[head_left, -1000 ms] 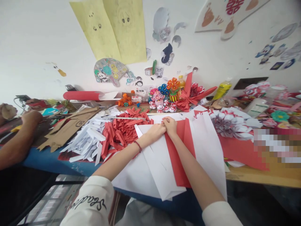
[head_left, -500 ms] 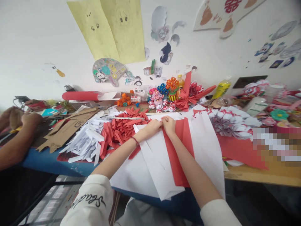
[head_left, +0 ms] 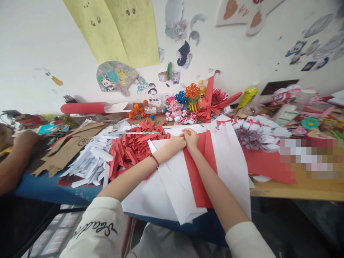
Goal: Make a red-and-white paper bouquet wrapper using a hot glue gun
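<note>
My left hand (head_left: pixel 176 144) and my right hand (head_left: pixel 191 139) meet fingertip to fingertip at the top edge of the papers. Both have their fingers pinched closed; whatever lies between them is too small or hidden to make out. Beneath my wrists are white paper strips (head_left: pixel 176 191) and red paper (head_left: pixel 197 179), spread over larger white sheets (head_left: pixel 231 161). Left of my hands is a heap of folded red paper pieces (head_left: pixel 131 147), with a thin metallic tool (head_left: pixel 139 133) lying across it. Folded white pieces (head_left: pixel 88 161) are piled beside the red ones.
Torn brown cardboard (head_left: pixel 71 147) lies left of the piles, near another person's arm (head_left: pixel 18 157). Paper flowers (head_left: pixel 192 95), a red folded-paper piece (head_left: pixel 209 107) and a yellow-labelled bottle (head_left: pixel 247 96) line the wall. A red-and-white folded-paper piece (head_left: pixel 252 134) sits at right.
The whole view has shifted slightly, so things appear a bit further left and higher. My hands stay pinched together in the same place over the papers. The other person's hand has moved a little.
</note>
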Action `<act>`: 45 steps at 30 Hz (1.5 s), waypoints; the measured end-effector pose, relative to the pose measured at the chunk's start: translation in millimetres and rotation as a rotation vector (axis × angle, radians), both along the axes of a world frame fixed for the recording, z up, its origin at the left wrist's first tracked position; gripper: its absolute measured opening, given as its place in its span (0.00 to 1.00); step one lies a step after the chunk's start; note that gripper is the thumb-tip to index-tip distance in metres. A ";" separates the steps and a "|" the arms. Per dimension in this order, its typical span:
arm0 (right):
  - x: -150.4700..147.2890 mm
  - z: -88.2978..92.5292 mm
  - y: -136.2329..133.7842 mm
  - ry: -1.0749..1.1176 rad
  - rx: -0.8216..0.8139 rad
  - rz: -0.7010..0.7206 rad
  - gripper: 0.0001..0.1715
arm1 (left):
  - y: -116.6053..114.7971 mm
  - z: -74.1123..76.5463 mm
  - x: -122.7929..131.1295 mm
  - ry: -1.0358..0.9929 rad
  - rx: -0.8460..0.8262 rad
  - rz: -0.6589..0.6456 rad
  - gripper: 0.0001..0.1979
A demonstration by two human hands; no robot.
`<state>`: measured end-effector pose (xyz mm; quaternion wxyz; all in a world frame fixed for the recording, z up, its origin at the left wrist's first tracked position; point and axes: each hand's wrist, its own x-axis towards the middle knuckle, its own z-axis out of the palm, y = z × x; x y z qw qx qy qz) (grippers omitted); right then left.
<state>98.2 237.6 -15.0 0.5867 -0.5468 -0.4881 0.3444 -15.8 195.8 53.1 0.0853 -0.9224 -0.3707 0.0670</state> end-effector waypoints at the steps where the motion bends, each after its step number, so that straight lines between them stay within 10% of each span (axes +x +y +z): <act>1: -0.1 -0.8 0.5 0.024 0.003 0.002 0.14 | 1.8 0.3 0.5 0.013 0.001 -0.018 0.09; 17: -4.2 -12.3 12.2 0.268 0.055 -0.001 0.13 | 36.6 -9.1 -6.5 0.083 -0.092 -0.202 0.11; 45: 1.6 -8.2 -2.0 0.102 0.094 0.015 0.14 | 21.6 -17.3 -4.3 -0.087 -0.105 0.143 0.13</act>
